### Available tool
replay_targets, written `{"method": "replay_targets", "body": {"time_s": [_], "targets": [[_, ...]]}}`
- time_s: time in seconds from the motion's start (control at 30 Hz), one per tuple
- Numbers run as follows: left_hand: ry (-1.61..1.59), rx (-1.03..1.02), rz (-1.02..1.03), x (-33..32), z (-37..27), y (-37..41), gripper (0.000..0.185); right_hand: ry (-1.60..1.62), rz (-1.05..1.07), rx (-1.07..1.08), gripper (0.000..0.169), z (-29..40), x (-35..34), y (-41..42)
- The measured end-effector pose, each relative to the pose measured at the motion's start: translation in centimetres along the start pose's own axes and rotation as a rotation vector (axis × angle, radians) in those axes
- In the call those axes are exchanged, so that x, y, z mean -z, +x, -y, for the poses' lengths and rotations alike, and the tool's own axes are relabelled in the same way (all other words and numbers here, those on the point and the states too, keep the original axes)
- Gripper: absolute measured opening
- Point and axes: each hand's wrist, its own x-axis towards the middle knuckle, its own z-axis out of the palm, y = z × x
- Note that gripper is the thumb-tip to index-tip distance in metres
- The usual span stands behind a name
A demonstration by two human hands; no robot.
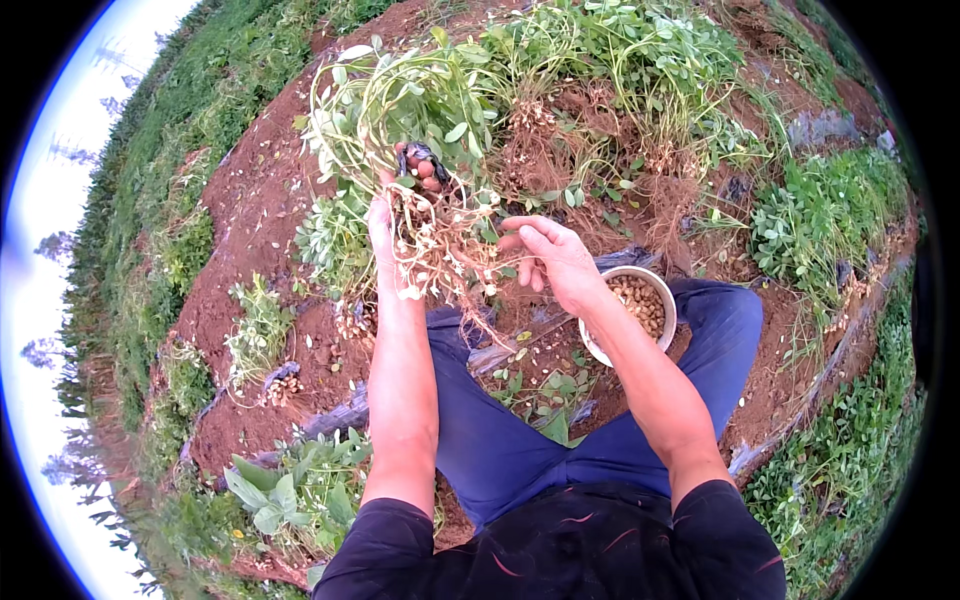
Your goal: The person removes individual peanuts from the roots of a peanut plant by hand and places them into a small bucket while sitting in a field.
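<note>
My left hand (381, 214) is closed around the stems of an uprooted peanut plant (442, 244). Its leaves spread up and away from me, while pale pods and thin roots hang below the fist. A scrap of dark plastic film (424, 159) lies across the fingers of that hand. Just right of the hanging roots is my right hand (553, 259), its fingers curled but apart, with nothing visible in them. Whether its fingertips touch a root, I cannot tell. Partly behind my right forearm stands a white bucket (670, 300) with picked peanuts (637, 300) inside.
Pulled peanut plants (615, 67) are heaped ahead, roots toward me. More plants lie at left (259, 330) and right (825, 210). Torn plastic film (341, 412) crosses the reddish soil (247, 202). My bent legs (495, 420) flank the bucket.
</note>
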Motion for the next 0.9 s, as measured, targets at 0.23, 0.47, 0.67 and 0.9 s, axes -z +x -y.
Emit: {"method": "replay_targets", "body": {"time_s": [0.23,0.47,0.67,0.9], "targets": [[0.159,-0.081,0.074,-1.0,0.1,-0.3,0.044,0.023,-0.115,-0.161,0.017,-1.2,1.2,0.9],[0.257,-0.082,-0.035,-1.7,0.6,-0.4,0.037,0.04,-0.028,-0.139,0.031,-3.6,3.3,0.5],[0.418,-0.113,-0.085,-2.3,1.6,0.3,0.037,-0.067,-0.121,-0.227,0.022,-7.3,4.8,0.2],[0.528,-0.119,-0.153,-2.5,2.8,0.5,0.03,0.009,-0.026,-0.473,0.029,-13.9,6.2,-2.9]]}}
